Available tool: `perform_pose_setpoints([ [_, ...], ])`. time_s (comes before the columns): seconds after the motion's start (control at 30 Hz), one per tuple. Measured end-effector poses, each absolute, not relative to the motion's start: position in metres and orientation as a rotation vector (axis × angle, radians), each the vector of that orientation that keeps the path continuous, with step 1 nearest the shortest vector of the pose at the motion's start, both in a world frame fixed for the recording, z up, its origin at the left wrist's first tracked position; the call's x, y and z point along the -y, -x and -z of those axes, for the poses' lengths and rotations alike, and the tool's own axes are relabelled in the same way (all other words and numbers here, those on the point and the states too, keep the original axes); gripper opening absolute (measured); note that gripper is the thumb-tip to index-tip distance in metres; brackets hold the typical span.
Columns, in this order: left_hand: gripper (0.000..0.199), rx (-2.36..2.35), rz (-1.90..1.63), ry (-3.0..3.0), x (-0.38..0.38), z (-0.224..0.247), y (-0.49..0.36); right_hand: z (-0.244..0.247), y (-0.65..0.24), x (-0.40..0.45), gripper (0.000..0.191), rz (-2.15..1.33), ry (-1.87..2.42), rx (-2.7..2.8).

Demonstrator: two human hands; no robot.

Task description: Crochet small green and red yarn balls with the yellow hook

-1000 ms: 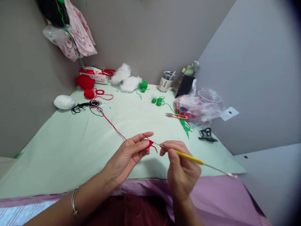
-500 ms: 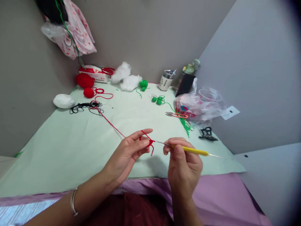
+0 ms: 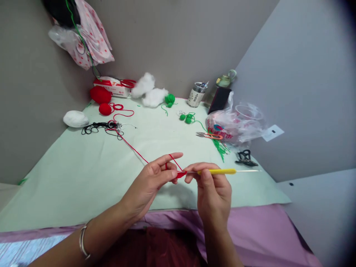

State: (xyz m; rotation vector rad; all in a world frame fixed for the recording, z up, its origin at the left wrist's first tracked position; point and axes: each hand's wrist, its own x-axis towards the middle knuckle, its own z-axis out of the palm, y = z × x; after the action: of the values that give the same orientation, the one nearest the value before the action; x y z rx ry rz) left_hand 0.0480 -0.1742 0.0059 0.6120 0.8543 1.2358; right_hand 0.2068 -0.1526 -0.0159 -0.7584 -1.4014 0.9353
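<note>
Between thumb and fingers, my left hand [image 3: 151, 180] pinches a small red crochet piece [image 3: 181, 174]. Red yarn [image 3: 136, 151] runs from the table into that hand and over its raised index finger. My right hand [image 3: 213, 189] is closed around the yellow handle of a crochet hook [image 3: 219, 171], holding it almost level. The hook's thin metal shaft reaches left to the red piece, and its tip is hidden at the stitches and left fingers. The right fingertips are close beside the piece.
Red yarn balls [image 3: 100, 95], black cord [image 3: 97, 128] and white stuffing [image 3: 154, 97] lie toward the back left. Thread snips [image 3: 209, 135], green yarn strands [image 3: 220, 148], a plastic bag [image 3: 236, 124] and a black claw clip [image 3: 246, 158] are on the right. A pen cup [image 3: 196, 95] stands behind.
My right hand has moved left and closer to my left hand. The hook has turned from slanting to nearly level, and its shaft now reaches further along the red piece.
</note>
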Motion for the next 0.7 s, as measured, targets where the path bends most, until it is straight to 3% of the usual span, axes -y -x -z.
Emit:
perform_pose_setpoints([
  [0.23, 0.054, -0.83, -1.28, -0.514, 0.178, -0.001, -0.054, 0.026, -0.205, 0.161, 0.032, -0.126, 0.733, 1.912],
  [0.47, 0.039, -0.779, -1.223, -0.441, 0.174, -0.003, -0.051, 0.015, -0.204, 0.155, 0.02, -0.751, 0.776, 1.444],
  [0.6, 0.031, -0.829, -1.265, -0.626, 0.177, -0.005, -0.057, 0.013, -0.199, 0.154, 0.02, -0.767, 0.748, 1.508],
  [0.7, 0.036, -0.849, -1.295, -0.614, 0.178, -0.003, -0.06, 0.021, -0.199, 0.157, 0.027, -0.598, 0.776, 1.614],
])
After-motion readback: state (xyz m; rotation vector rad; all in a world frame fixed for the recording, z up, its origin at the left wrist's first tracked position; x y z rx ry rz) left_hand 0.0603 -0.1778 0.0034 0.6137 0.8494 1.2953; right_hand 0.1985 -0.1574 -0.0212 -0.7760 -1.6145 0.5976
